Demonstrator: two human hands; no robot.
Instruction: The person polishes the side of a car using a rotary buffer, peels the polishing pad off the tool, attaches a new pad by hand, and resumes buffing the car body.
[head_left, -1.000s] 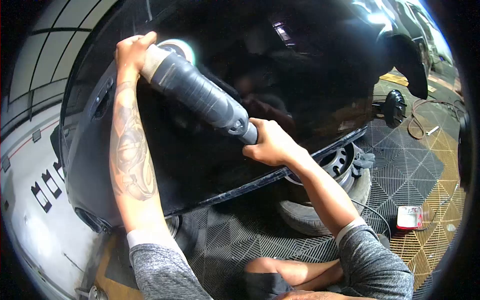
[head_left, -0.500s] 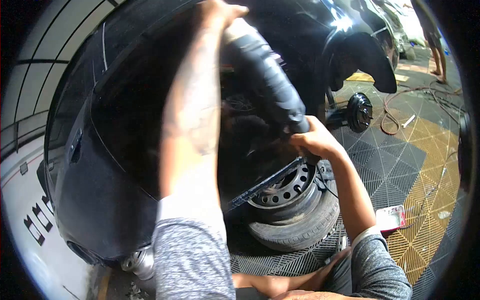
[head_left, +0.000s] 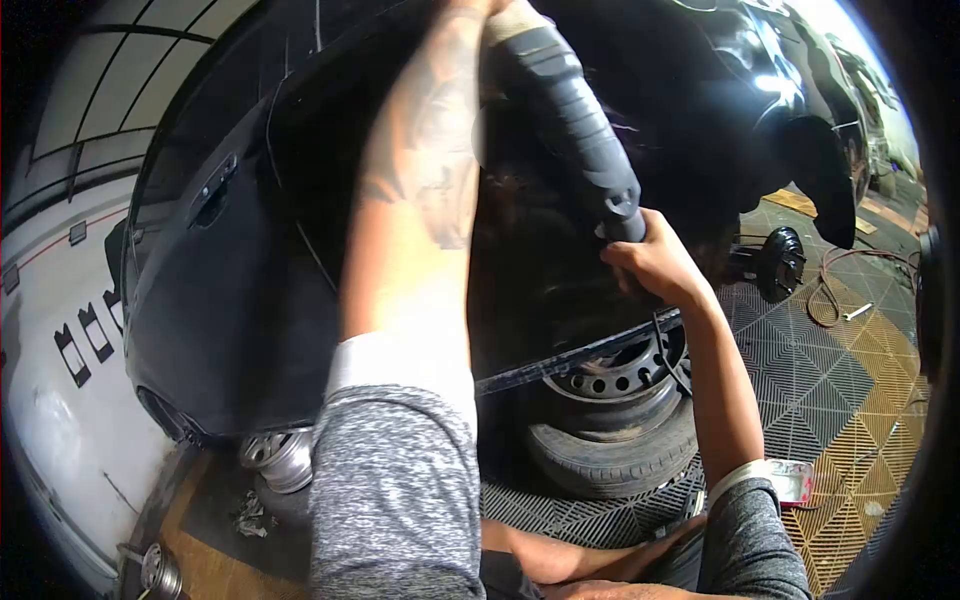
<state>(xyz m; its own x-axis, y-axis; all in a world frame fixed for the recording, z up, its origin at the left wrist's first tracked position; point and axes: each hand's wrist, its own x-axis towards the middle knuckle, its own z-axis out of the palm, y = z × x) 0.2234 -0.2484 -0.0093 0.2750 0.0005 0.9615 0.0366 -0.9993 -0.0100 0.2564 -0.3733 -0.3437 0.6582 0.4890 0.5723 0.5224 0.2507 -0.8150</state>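
Note:
A long dark power polisher (head_left: pixel 590 130) with a pale front end slants across a glossy black car side panel (head_left: pixel 540 280). My right hand (head_left: pixel 655 260) is closed round its rear grip, and a black cord (head_left: pixel 668 355) hangs below. At the top edge my left hand (head_left: pixel 478 5) is at the polisher's front end; most of its fingers are cut off by the frame. My left forearm hides part of the panel. The polisher's working face is not visible.
Under the sill lies a steel wheel rim (head_left: pixel 610 385) over a tyre (head_left: pixel 615 455). A bare wheel hub (head_left: pixel 782 262) sticks out at right. Nearby are a red hose (head_left: pixel 822 300), a white-and-red tray (head_left: pixel 790 482) and, at lower left, a silver rim (head_left: pixel 275 458).
The view has swung left, so the car and floor items sit further right or lower. Both hands stay with the polisher. The person standing at the upper right is out of view.

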